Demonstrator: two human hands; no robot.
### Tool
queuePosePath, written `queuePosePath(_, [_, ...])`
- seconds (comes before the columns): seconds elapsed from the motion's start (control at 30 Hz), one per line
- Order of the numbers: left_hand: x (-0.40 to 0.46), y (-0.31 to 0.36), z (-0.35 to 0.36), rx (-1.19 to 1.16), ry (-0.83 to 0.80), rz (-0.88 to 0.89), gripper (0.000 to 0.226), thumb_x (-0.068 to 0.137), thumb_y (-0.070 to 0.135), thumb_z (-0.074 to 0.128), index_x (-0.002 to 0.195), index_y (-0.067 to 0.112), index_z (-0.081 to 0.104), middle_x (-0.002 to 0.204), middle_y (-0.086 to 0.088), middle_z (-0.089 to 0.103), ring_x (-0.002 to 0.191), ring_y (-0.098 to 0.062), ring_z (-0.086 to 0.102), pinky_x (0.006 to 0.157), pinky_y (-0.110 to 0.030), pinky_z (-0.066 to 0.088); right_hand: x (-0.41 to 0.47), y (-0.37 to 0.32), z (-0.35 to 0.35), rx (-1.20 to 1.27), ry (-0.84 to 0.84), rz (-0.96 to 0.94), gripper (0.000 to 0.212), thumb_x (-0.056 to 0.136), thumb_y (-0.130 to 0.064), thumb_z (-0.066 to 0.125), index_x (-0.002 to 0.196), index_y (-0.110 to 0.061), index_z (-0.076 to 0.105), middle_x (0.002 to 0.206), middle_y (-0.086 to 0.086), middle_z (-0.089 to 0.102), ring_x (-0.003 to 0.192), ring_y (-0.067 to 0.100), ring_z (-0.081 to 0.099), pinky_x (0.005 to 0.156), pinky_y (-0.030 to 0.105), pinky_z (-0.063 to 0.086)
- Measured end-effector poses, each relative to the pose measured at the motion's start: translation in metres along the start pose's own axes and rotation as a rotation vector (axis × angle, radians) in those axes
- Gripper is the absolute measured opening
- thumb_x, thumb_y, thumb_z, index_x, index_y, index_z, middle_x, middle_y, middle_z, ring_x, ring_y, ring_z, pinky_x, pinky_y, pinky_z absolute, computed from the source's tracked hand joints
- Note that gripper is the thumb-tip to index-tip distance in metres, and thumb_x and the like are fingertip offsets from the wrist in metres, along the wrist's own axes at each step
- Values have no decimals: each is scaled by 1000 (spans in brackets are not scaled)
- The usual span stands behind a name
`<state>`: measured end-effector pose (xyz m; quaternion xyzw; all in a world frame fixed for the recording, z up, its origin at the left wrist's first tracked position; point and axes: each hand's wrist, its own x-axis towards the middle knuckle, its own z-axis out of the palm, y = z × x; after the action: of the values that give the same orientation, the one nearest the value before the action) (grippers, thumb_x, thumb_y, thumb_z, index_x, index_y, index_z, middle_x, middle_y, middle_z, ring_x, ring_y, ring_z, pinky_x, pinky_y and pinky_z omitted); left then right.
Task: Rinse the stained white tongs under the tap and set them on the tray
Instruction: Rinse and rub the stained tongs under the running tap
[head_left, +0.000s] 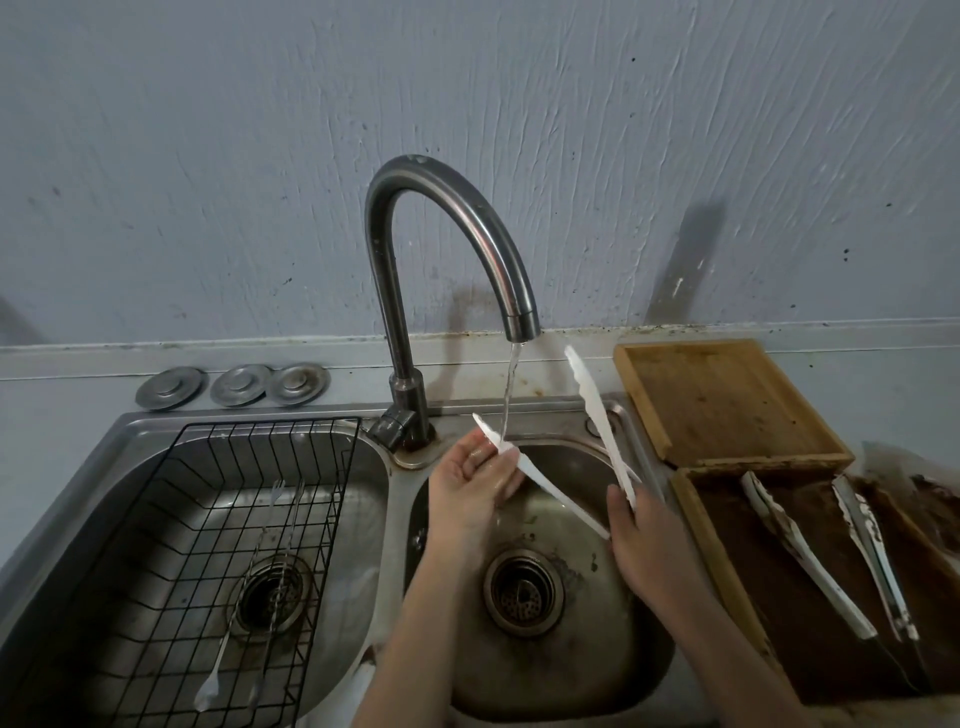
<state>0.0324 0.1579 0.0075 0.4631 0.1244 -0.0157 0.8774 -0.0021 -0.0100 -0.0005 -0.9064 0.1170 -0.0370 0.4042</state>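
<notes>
White plastic tongs (597, 415) are spread open in a V over the right sink basin (613, 670). My right hand (647, 540) grips them at the hinge end. My left hand (475, 480) pinches the left arm of the tongs, whose tip sits in the thin stream running from the curved tap (441, 218). The other arm of the tongs points up toward the back wall. An empty wooden tray (644, 395) stands on the counter to the right of the sink.
A second wooden tray (711, 561), in front of the first, holds brown grounds and two more stained tongs (810, 556). The left basin holds a black wire rack (218, 525) with long spoons and forks. Three metal lids (234, 384) lie behind it.
</notes>
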Motion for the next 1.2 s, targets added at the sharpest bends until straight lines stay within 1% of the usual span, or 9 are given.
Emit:
queuePosePath(0.23, [-24,-32,8,35,20,-301,23,82,4,67,104,0,62,87,-11,76,86,-20,73,71,-31,56,4,3,2,-208,-105,15,22,92,-33,51,74,-20,48,64,-6,51,56,2,49,45,16,28])
queuePosePath(0.5, [-2,-3,-13,-212,197,-167,28,91,22,55,102,-3,63,98,-16,70,83,-20,71,66,-30,61,3,5,4,-178,-236,26,32,91,-47,45,85,-16,51,69,-4,55,59,6,54,49,21,40])
queuePosePath(0.7, [-4,-6,-9,-161,160,-121,24,94,18,50,101,-3,61,101,-17,68,85,-24,65,82,-40,56,-11,-3,7,-271,-325,-161,69,79,-68,44,132,-28,24,93,-12,57,62,0,59,47,14,41])
queuePosePath(0.8, [-7,-1,-5,-20,196,-77,19,93,18,53,91,5,66,96,-16,70,86,-26,67,81,-40,55,-16,-3,9,-306,-243,-259,50,86,-62,38,122,-27,44,73,-18,54,55,-5,55,44,12,38])
queuePosePath(0.87, [-4,1,-6,324,291,35,26,95,23,51,100,4,67,96,-12,70,94,-26,64,85,-39,52,-16,-3,11,-275,-201,-260,51,86,-63,34,113,-25,53,68,-18,54,55,-7,52,47,10,35])
queuePosePath(0.93, [2,0,-12,593,311,133,34,95,27,50,121,7,59,125,-12,61,118,-25,54,100,-43,46,-14,-2,11,-227,-191,-234,55,84,-64,30,105,-24,61,75,-11,65,58,-3,53,50,10,36])
queuePosePath(1.0, [6,2,-18,497,251,19,47,92,29,56,134,12,47,136,-12,52,123,-27,51,104,-47,42,-12,-2,8,-148,-225,-186,49,85,-62,29,86,-28,64,69,-7,67,55,0,53,49,11,36])
queuePosePath(1.07, [9,2,-20,270,203,-175,46,87,28,63,128,8,52,121,-15,62,107,-30,62,92,-45,52,-12,-4,7,-58,-264,-165,46,82,-62,27,61,-30,52,51,-8,54,46,-1,51,47,14,37])
queuePosePath(1.2, [14,-4,-15,-47,156,-198,33,90,8,57,120,-3,55,106,-18,69,92,-24,69,73,-34,57,-13,-3,9,14,-347,-135,45,95,-45,35,64,-19,55,56,-5,52,52,5,51,54,21,38])
